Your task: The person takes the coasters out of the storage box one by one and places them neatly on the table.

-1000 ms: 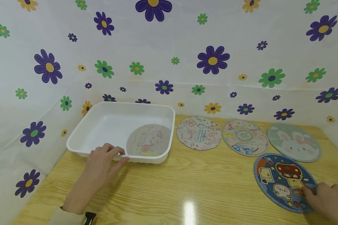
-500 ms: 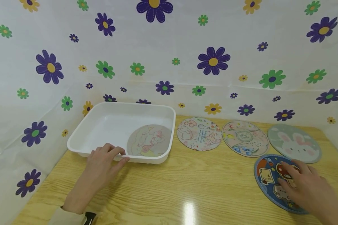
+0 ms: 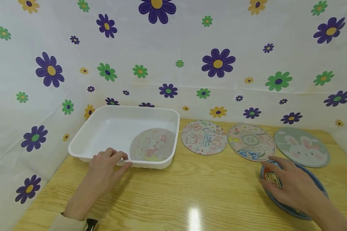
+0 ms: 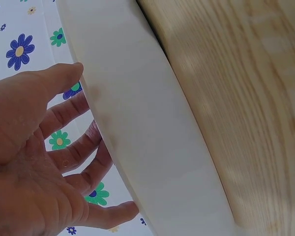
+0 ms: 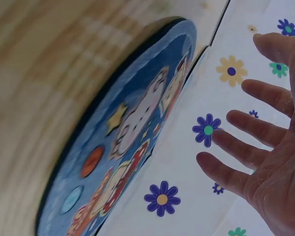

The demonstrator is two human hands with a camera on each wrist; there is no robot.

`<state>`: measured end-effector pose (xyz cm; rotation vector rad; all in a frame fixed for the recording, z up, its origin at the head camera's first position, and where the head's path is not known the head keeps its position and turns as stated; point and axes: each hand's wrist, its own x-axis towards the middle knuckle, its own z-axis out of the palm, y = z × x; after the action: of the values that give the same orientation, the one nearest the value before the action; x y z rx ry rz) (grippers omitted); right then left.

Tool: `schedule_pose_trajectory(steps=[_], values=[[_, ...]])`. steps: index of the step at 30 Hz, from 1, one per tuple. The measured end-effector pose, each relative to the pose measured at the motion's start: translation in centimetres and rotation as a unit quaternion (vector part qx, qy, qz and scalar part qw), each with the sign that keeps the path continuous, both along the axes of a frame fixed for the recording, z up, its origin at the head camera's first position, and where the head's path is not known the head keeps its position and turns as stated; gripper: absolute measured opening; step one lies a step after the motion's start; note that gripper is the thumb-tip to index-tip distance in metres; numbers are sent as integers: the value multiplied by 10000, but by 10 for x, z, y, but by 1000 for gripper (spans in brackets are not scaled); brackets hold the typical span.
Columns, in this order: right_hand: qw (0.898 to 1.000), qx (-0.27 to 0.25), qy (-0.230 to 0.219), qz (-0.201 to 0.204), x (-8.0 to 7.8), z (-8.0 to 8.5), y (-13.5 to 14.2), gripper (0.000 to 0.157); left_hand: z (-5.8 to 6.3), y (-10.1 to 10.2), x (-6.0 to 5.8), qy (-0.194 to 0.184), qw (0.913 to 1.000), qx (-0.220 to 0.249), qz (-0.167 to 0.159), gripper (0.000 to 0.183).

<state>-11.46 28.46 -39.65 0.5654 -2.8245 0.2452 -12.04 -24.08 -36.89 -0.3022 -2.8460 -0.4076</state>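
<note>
My left hand [image 3: 107, 168] holds the near rim of a white plastic tray [image 3: 120, 108], fingers bent over the edge; the left wrist view shows the tray's outer wall [image 4: 132, 113] close up. Inside the tray lies a round pale mat [image 3: 151, 144] with a pink animal print. My right hand [image 3: 289, 183] hovers over a round blue mat [image 3: 315, 179] with cartoon prints, covering much of it in the head view. From the right wrist the fingers [image 5: 265, 130] look spread and apart from the blue mat [image 5: 123, 123], which lies flat on the table.
Along the back of the wooden table [image 3: 196, 189] lie a white rabbit-print mat [image 3: 204, 138], a pink floral mat [image 3: 251, 141] and a green bunny mat [image 3: 302, 147]. A white flower-print cloth [image 3: 179, 38] stands behind and to the left.
My right hand has let go of the blue mat's right edge and moved left and farther away over it. The left hand and the tray have stayed put.
</note>
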Motion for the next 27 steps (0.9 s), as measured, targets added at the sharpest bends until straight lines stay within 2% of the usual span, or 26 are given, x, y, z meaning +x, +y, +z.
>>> schedule_pose_trajectory(steps=[4,13,19,27], values=[[9998,-31,-183,106,-6,4,-10,50,0,0,-1,-44,10000,-8,-16,15],[9981,-196,-485,340,-16,7,-32,54,0,-1,0,-89,9999,-77,3,17],[9962,-439,-436,607,-24,8,-49,51,1,-2,5,-7,9999,-159,-47,16],[9942,-354,-145,1007,-42,11,-69,46,-2,-1,11,176,9996,-189,-74,15]])
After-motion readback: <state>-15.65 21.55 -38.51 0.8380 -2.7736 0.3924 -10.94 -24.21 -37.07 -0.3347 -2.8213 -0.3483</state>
